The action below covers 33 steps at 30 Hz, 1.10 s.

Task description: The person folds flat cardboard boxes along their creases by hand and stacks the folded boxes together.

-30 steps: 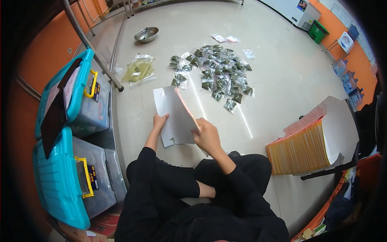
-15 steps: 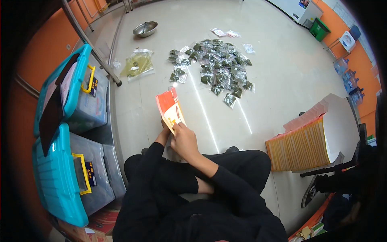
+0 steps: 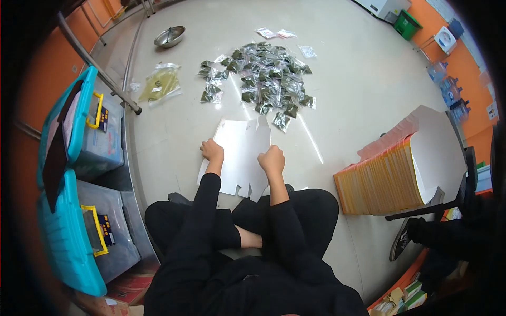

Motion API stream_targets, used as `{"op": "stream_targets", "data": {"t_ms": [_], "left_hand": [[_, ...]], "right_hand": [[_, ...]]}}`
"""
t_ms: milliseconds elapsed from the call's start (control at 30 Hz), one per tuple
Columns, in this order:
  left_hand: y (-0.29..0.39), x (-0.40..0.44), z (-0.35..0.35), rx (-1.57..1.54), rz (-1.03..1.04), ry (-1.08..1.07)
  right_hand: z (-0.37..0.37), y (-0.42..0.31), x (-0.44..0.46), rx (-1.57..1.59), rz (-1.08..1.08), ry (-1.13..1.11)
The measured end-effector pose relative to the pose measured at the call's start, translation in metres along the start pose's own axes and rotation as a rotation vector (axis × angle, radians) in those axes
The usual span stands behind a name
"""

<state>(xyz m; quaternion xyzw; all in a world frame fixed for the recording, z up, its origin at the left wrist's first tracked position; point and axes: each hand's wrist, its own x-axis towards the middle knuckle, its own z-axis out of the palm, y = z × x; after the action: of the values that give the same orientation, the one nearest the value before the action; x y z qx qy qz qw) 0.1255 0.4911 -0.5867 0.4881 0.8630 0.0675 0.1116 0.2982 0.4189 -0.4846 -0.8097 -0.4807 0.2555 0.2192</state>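
A cardboard box blank (image 3: pixel 240 158) is spread in front of my crossed legs, its plain white side up, with slots and flaps cut along its near edge. My left hand (image 3: pixel 212 151) is closed on its left side. On the right side, my right hand (image 3: pixel 272 160) grips the edge in a fist. Beyond the blank lies a pile of dark green, triangular leaf-wrapped packets (image 3: pixel 271 79) in clear plastic bags. To my right stands a thick stack of folded box blanks (image 3: pixel 374 179), orange and yellow along their edges, with a white face showing.
Two clear storage boxes with teal lids (image 3: pixel 74 231) stand at my left. A metal bowl (image 3: pixel 169 37), a bag of yellow-green liquid (image 3: pixel 161 84) and small white packets (image 3: pixel 267 33) lie on the floor ahead. Another person's shoe (image 3: pixel 400 239) is at the right.
The box blank has been opened out from a narrow folded strip with its printed red and yellow side showing to a wide white face. My hands have moved apart to its two sides.
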Motion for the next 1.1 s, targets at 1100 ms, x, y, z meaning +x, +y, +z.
{"op": "stream_targets", "data": {"t_ms": [1100], "left_hand": [[0.006,-0.025,0.016,-0.298,0.083,-0.074]], "right_hand": [[0.002,0.029,0.031,0.063,0.279,-0.056]]}}
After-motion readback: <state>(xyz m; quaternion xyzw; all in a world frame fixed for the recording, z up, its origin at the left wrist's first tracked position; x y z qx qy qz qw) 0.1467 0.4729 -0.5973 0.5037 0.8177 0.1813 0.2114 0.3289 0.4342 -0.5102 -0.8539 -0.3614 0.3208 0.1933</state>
